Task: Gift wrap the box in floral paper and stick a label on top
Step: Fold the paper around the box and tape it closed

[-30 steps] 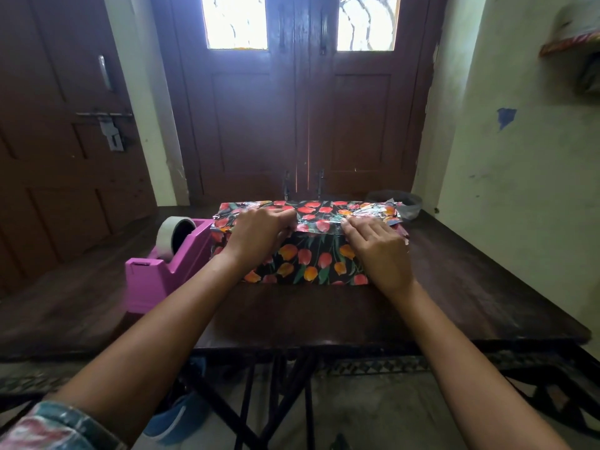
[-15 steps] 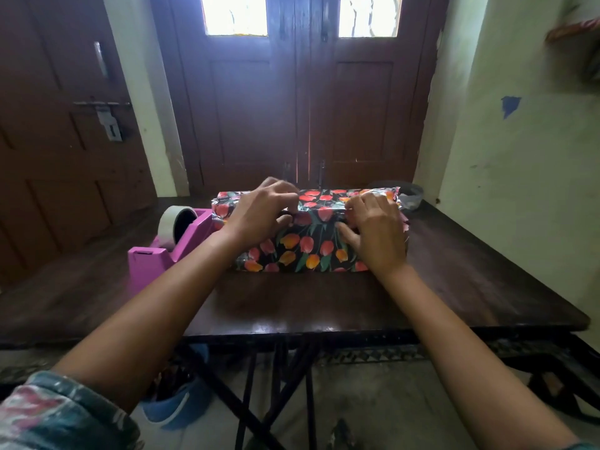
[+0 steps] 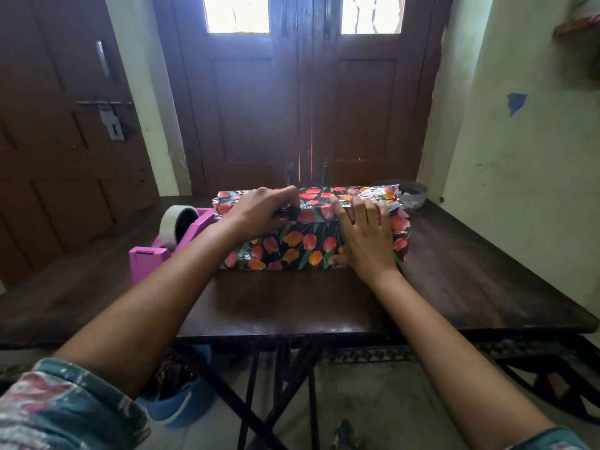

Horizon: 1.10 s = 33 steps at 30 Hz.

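Observation:
A long box wrapped in black floral paper point(image 3: 302, 245) with red and orange tulips lies across the middle of the dark wooden table point(image 3: 292, 306). My left hand point(image 3: 259, 212) sits on its top left part, fingers curled and pinching the paper's edge along the top. Over the near right side lies my right hand point(image 3: 363, 235), fingers straight and spread, pressing the paper flat against the box. The paper at the box's right end is crumpled and loose. No label is in view.
A pink tape dispenser point(image 3: 168, 238) with a roll of tape stands just left of the box. A small clear container point(image 3: 410, 194) sits behind the box's right end. Dark wooden doors close off the far side, and a pale wall runs along the right.
My left hand has curled tighter on the top paper edge. My right hand's fingers have spread out flat over the box's near right side. The box has hardly moved.

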Each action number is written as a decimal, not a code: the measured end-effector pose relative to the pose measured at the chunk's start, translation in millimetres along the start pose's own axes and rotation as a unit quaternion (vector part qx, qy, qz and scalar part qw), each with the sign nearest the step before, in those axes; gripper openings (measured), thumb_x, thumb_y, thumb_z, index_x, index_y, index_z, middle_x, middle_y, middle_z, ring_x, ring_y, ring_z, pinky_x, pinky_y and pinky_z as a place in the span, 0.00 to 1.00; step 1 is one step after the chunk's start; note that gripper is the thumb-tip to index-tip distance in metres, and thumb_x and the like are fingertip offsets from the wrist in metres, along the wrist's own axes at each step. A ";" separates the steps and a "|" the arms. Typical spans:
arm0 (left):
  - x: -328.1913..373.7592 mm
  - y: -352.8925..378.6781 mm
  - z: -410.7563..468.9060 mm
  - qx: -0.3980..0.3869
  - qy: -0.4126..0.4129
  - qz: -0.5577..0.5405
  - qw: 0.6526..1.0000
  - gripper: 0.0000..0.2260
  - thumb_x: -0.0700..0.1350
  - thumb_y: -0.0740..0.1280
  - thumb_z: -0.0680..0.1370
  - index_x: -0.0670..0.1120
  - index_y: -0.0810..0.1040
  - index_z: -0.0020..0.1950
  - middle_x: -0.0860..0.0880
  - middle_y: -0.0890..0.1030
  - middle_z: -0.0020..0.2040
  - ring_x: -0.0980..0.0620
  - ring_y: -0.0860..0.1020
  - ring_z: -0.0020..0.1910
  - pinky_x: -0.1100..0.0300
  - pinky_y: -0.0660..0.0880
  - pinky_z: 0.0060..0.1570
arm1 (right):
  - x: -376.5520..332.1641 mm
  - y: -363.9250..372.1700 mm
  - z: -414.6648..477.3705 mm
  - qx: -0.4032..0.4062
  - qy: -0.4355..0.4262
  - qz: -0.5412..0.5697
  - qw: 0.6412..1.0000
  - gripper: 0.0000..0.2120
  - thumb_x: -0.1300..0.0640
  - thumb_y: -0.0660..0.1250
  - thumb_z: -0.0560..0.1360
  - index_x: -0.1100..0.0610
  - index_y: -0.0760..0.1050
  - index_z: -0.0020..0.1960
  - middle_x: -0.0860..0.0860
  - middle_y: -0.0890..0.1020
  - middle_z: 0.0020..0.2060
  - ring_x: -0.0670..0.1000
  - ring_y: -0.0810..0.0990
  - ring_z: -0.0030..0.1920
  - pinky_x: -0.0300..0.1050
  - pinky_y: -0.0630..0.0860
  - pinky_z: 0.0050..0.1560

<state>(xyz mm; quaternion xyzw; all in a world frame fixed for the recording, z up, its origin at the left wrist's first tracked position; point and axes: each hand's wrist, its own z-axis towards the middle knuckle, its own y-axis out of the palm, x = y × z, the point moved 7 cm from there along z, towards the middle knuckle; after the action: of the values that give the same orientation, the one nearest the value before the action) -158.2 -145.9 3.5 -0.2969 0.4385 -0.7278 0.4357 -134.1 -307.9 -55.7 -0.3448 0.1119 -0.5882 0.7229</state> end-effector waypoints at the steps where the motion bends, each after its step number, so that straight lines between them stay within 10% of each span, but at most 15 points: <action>1: 0.9 0.1 -0.1 0.007 0.002 0.007 1.000 0.15 0.43 0.70 0.73 0.45 0.74 0.58 0.45 0.80 0.55 0.44 0.78 0.51 0.57 0.71 0.44 | -1.0 -0.8 0.2 0.001 -0.002 0.015 1.000 0.55 0.32 0.76 0.51 0.54 0.60 0.70 0.61 0.73 0.60 0.61 0.65 0.60 0.61 0.65 0.65; 7: 1.8 1.0 -1.5 0.028 0.009 0.008 1.000 0.13 0.41 0.69 0.73 0.45 0.76 0.57 0.46 0.81 0.53 0.45 0.79 0.51 0.54 0.75 0.47 | -21.1 -44.7 21.2 0.113 -0.011 0.210 0.971 0.26 0.43 0.57 0.77 0.59 0.69 0.68 0.56 0.73 0.66 0.57 0.68 0.69 0.52 0.55 0.72; 16: -4.5 2.9 -7.9 0.050 0.002 -0.069 0.996 0.13 0.38 0.70 0.72 0.45 0.79 0.57 0.45 0.78 0.60 0.45 0.75 0.59 0.53 0.73 0.55 | -28.2 -27.0 38.2 0.028 0.008 0.299 0.954 0.17 0.50 0.62 0.75 0.59 0.80 0.56 0.56 0.83 0.51 0.57 0.82 0.52 0.52 0.78 0.52; 20: -35.0 -10.4 -31.1 0.101 -0.075 -0.125 0.984 0.16 0.48 0.71 0.73 0.51 0.79 0.61 0.46 0.69 0.70 0.48 0.64 0.68 0.53 0.63 0.64 | -28.4 -24.3 37.4 0.042 0.013 0.285 0.958 0.18 0.48 0.61 0.75 0.58 0.82 0.54 0.55 0.84 0.48 0.56 0.83 0.50 0.52 0.78 0.51; 24: -81.5 -64.2 -73.2 0.254 -0.273 -0.119 0.920 0.11 0.47 0.67 0.76 0.47 0.81 0.56 0.46 0.81 0.55 0.49 0.78 0.51 0.60 0.73 0.48 | -28.0 -23.4 35.5 0.051 0.015 0.292 0.955 0.19 0.48 0.60 0.76 0.59 0.81 0.54 0.56 0.84 0.49 0.56 0.83 0.50 0.52 0.77 0.53; 28: -135.3 -76.8 -117.2 0.086 -0.490 -0.001 0.868 0.12 0.52 0.66 0.76 0.46 0.82 0.51 0.42 0.81 0.53 0.42 0.78 0.53 0.53 0.75 0.51 | -27.4 -20.6 35.8 0.036 0.013 0.299 0.953 0.15 0.52 0.62 0.77 0.59 0.80 0.57 0.56 0.83 0.52 0.56 0.82 0.54 0.52 0.75 0.56; 33: -148.6 -44.7 -148.9 -0.039 -0.563 -0.163 0.809 0.12 0.46 0.64 0.77 0.38 0.80 0.41 0.39 0.81 0.51 0.46 0.75 0.43 0.56 0.70 0.40 | -27.7 -18.8 37.0 0.000 0.006 0.307 0.952 0.15 0.54 0.63 0.78 0.59 0.77 0.61 0.55 0.81 0.57 0.55 0.79 0.59 0.52 0.74 0.60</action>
<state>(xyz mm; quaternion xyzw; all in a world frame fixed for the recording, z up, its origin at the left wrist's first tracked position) -230.2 54.0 -29.3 -0.7389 0.0892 -0.4753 0.4692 -135.4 -270.0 -23.3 -0.2903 0.2171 -0.3403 0.8676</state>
